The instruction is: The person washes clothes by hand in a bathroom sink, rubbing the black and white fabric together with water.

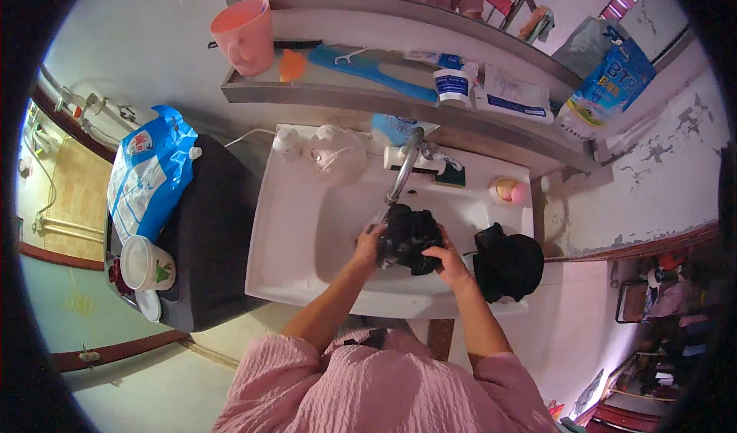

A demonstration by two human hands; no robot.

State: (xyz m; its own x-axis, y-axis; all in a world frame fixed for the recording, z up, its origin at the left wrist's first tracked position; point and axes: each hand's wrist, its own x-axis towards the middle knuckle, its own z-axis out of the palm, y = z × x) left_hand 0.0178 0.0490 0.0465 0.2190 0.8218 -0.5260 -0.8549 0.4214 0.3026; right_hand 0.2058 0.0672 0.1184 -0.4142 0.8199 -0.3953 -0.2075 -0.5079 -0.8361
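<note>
Between my two hands is a bunched, wet black cloth (410,240), held over the basin of a white ceramic sink (282,249). My left hand (368,247) grips its left side, partly hidden behind the folds. On the right side my right hand (448,260) holds it, thumb across the front. Directly above the cloth is the spout of a chrome faucet (406,168), and water seems to run from it near my left fingers. A second black cloth (508,265) lies heaped over the sink's right front edge, apart from my right hand.
A soap dish (508,191) and scouring sponge (451,175) sit on the sink's back ledge, with a tied plastic bag (337,154) at left. Above runs a shelf (368,96) with a pink cup (244,38). A black cabinet (221,231) at left bears a blue detergent pouch (152,171) and a plastic tub (147,265).
</note>
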